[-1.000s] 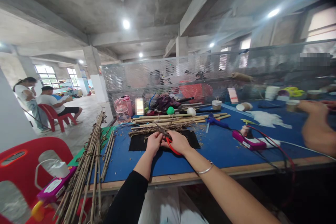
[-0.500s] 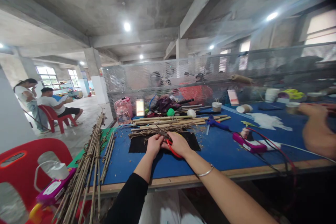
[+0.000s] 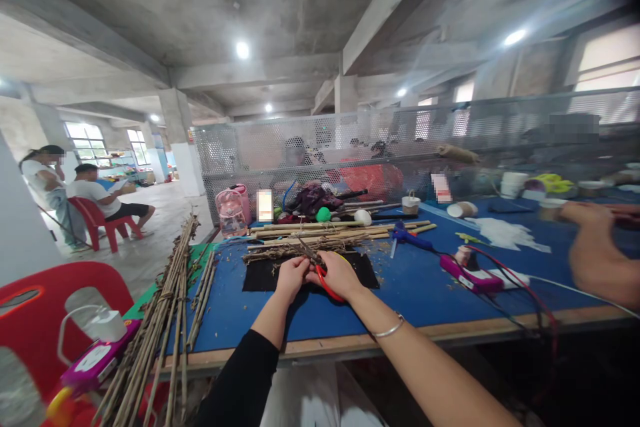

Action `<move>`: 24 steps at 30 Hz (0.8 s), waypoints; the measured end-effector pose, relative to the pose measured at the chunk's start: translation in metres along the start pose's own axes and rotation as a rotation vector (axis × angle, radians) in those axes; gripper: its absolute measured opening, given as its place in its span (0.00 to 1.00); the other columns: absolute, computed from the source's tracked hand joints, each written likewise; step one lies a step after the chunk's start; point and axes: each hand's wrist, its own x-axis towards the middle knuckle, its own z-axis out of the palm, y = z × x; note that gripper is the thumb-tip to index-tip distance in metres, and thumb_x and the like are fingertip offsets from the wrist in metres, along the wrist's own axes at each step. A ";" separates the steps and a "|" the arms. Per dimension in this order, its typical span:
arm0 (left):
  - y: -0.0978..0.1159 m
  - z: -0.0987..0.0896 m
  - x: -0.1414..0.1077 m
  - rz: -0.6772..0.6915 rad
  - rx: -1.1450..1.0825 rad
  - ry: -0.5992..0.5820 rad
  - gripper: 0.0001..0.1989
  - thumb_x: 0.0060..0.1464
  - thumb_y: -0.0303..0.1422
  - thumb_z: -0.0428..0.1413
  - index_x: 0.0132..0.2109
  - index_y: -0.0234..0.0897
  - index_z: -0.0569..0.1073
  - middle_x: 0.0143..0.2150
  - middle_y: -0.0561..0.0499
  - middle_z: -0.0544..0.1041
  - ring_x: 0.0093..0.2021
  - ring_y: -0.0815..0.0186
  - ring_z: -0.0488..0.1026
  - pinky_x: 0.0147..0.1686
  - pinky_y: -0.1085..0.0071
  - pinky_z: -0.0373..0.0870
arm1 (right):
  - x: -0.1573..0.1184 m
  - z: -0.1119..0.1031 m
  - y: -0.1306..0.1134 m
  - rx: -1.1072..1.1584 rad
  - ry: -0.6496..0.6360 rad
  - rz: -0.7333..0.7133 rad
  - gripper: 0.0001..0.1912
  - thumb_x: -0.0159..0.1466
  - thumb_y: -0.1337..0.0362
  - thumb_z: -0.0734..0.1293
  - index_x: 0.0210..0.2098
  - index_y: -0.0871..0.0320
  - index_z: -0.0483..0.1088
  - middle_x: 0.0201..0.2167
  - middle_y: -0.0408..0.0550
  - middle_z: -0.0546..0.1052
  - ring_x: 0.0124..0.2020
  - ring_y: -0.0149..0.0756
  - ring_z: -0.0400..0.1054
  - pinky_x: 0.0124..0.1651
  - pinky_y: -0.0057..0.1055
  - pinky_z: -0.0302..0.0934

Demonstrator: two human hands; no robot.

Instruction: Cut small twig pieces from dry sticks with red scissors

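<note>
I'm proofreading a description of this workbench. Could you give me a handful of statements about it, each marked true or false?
1. The right hand holds the red-handled scissors. True.
2. The silver bracelet is on the left wrist. False: the bracelet is on the right wrist.
3. The green ball sits to the left of the white ball. True.
4. The blue glue gun is in the left hand. False: it lies on the blue table, to the right of both hands.
5. The long bundle of dry stalks is to the left of both hands. True.
</note>
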 end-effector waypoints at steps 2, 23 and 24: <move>0.000 0.000 0.000 -0.001 -0.003 -0.001 0.15 0.39 0.41 0.60 0.30 0.31 0.74 0.24 0.51 0.73 0.18 0.75 0.63 0.18 0.78 0.58 | 0.000 0.000 0.000 0.005 -0.007 0.002 0.24 0.53 0.49 0.67 0.44 0.57 0.66 0.40 0.52 0.73 0.44 0.39 0.65 0.44 0.31 0.55; 0.004 -0.001 0.000 0.001 -0.076 0.094 0.12 0.37 0.34 0.63 0.29 0.30 0.74 0.24 0.49 0.74 0.22 0.71 0.69 0.21 0.77 0.65 | -0.004 -0.009 -0.008 -0.074 -0.067 0.040 0.24 0.53 0.41 0.62 0.39 0.53 0.67 0.37 0.47 0.75 0.39 0.39 0.68 0.37 0.29 0.56; 0.003 -0.001 0.001 0.007 -0.061 0.105 0.12 0.37 0.34 0.63 0.28 0.30 0.73 0.23 0.49 0.74 0.21 0.71 0.69 0.21 0.77 0.64 | -0.004 -0.010 -0.009 -0.073 -0.065 0.026 0.24 0.53 0.41 0.62 0.39 0.53 0.67 0.37 0.47 0.74 0.40 0.38 0.68 0.37 0.28 0.56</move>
